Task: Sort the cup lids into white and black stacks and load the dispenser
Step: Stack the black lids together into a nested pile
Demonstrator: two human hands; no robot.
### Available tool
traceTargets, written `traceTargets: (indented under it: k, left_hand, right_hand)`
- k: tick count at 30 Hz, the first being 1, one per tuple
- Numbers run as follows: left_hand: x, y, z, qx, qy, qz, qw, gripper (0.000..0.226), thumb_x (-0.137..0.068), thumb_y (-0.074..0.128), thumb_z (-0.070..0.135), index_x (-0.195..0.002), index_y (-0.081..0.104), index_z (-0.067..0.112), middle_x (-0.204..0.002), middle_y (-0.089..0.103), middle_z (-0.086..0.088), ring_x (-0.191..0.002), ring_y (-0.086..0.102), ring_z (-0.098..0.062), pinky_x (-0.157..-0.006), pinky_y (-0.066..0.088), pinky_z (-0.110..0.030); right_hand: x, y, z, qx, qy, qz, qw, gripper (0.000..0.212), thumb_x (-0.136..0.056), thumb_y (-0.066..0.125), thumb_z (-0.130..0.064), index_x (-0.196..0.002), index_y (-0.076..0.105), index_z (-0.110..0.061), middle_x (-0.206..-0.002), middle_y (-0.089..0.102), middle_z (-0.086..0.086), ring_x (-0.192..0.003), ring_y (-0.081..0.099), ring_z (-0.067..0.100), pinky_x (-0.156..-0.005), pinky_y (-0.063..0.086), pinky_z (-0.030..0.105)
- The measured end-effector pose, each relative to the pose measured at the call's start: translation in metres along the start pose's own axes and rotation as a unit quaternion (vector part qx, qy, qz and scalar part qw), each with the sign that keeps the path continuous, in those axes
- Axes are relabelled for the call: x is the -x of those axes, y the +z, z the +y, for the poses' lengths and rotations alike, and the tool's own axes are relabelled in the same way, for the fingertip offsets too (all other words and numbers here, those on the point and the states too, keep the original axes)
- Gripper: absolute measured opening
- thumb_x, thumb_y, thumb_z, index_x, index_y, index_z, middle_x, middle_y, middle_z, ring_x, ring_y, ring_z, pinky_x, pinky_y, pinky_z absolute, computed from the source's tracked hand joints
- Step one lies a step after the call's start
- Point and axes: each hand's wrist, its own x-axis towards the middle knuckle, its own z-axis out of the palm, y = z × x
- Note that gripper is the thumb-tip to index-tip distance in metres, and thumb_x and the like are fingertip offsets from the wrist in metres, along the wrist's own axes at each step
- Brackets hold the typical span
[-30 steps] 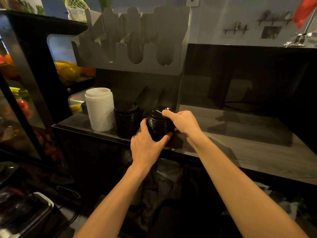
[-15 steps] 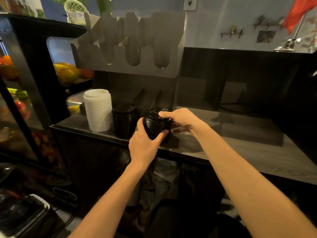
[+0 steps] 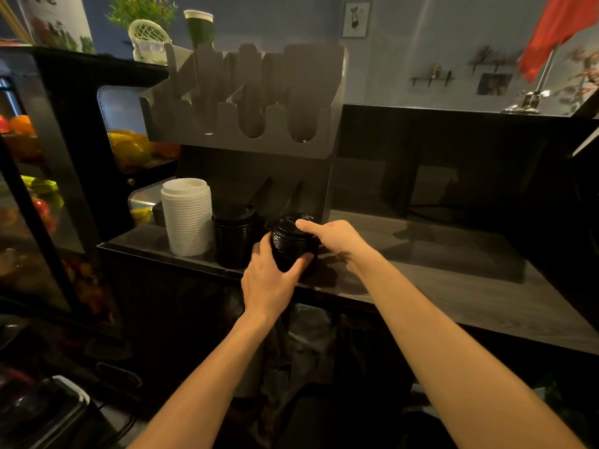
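Note:
A short stack of black lids [image 3: 290, 243] stands near the counter's front edge. My left hand [image 3: 270, 280] wraps its near side from below. My right hand [image 3: 334, 239] rests on its top and right side, forefinger across the top lid. To the left stands a second black lid stack [image 3: 235, 236], and further left a taller white lid stack [image 3: 187, 217]. The grey metal lid dispenser [image 3: 246, 102] with slotted front rises behind them; its slots look empty.
The grey wood-grain counter [image 3: 453, 273] stretches to the right. A glass display case [image 3: 39, 176] with fruit stands at the left. A dark raised shelf [image 3: 453, 150] backs the counter. A green cup [image 3: 199, 27] and a white basket [image 3: 149, 38] sit above the dispenser.
Both hands stay on the black lid stack, which holds its place on the counter. The view has tilted slightly upward; nothing else has moved.

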Motion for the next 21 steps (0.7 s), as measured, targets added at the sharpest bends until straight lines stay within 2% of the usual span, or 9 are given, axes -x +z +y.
traceTargets:
  k: [3,5,9,11,15,18,19,21]
  left_hand:
    - [0.001,0.001,0.000,0.008,-0.003,0.002,1.000,0.080,-0.086,0.071,0.060,-0.149,0.041,0.022,-0.137,0.055,-0.001,-0.123,0.057,-0.020,-0.092,0.043,-0.030]
    - [0.001,0.002,0.000,0.011,-0.009,0.001,1.000,0.081,-0.086,0.072,0.060,-0.150,0.040,0.022,-0.138,0.055,-0.002,-0.124,0.057,-0.021,-0.094,0.045,-0.033]
    - [-0.001,0.001,0.001,0.019,-0.010,-0.007,1.000,0.086,-0.085,0.071,0.062,-0.153,0.037,0.022,-0.141,0.055,-0.001,-0.128,0.056,-0.021,-0.099,0.046,-0.036]
    - [0.000,0.000,0.002,0.025,-0.007,-0.006,1.000,0.089,-0.084,0.072,0.062,-0.153,0.035,0.021,-0.142,0.055,-0.002,-0.130,0.055,-0.021,-0.102,0.047,-0.038]
    - [0.004,-0.003,0.004,0.045,0.016,0.005,0.999,0.092,-0.084,0.073,0.060,-0.155,0.033,0.019,-0.149,0.049,0.000,-0.138,0.047,-0.018,-0.107,0.042,-0.033]
    - [0.008,-0.009,0.008,0.031,0.025,0.033,0.999,0.090,-0.087,0.072,0.057,-0.156,0.032,0.016,-0.154,0.044,-0.001,-0.142,0.042,-0.018,-0.112,0.039,-0.034]
    - [0.009,-0.011,0.009,0.026,0.040,0.058,0.997,0.085,-0.088,0.072,0.055,-0.154,0.036,0.015,-0.152,0.046,-0.002,-0.140,0.045,-0.018,-0.112,0.042,-0.037]
    - [0.012,-0.013,0.014,0.028,0.090,0.109,0.989,0.071,-0.089,0.074,0.046,-0.146,0.047,0.013,-0.141,0.054,-0.002,-0.128,0.054,-0.017,-0.105,0.049,-0.038]
  right_hand:
    - [0.004,0.005,0.002,-0.022,-0.008,0.028,0.999,0.044,-0.084,0.073,-0.053,-0.093,0.069,-0.011,-0.089,0.068,0.000,-0.081,0.061,0.011,-0.063,0.047,0.025]
    - [0.005,0.007,0.001,-0.029,-0.004,0.026,0.999,0.040,-0.086,0.071,-0.052,-0.092,0.066,-0.013,-0.087,0.065,-0.002,-0.078,0.058,0.009,-0.059,0.041,0.024]
    - [0.010,0.004,-0.004,-0.038,0.014,0.005,0.999,0.052,-0.086,0.066,-0.062,-0.107,0.061,-0.015,-0.099,0.063,-0.002,-0.086,0.056,0.011,-0.066,0.040,0.027]
    - [0.011,0.004,-0.003,-0.058,0.020,0.003,0.998,0.062,-0.084,0.063,-0.069,-0.114,0.060,-0.015,-0.103,0.061,-0.001,-0.090,0.054,0.014,-0.074,0.038,0.030]
    - [0.014,0.005,-0.003,-0.071,0.017,0.015,0.997,0.076,-0.085,0.058,-0.071,-0.133,0.058,-0.011,-0.118,0.060,0.002,-0.104,0.054,0.020,-0.084,0.038,0.034]
    - [0.019,0.002,0.000,-0.059,0.000,0.051,0.997,0.067,-0.090,0.056,-0.065,-0.130,0.060,-0.011,-0.121,0.064,0.010,-0.112,0.059,0.025,-0.088,0.044,0.037]
    - [0.022,0.000,0.002,-0.055,-0.009,0.065,0.996,0.059,-0.092,0.057,-0.061,-0.124,0.064,-0.012,-0.116,0.065,0.012,-0.109,0.061,0.024,-0.090,0.047,0.038]
    - [0.026,-0.006,0.008,-0.055,-0.031,0.104,0.993,0.039,-0.092,0.061,-0.054,-0.104,0.068,-0.017,-0.100,0.068,0.004,-0.098,0.062,0.020,-0.089,0.053,0.040]
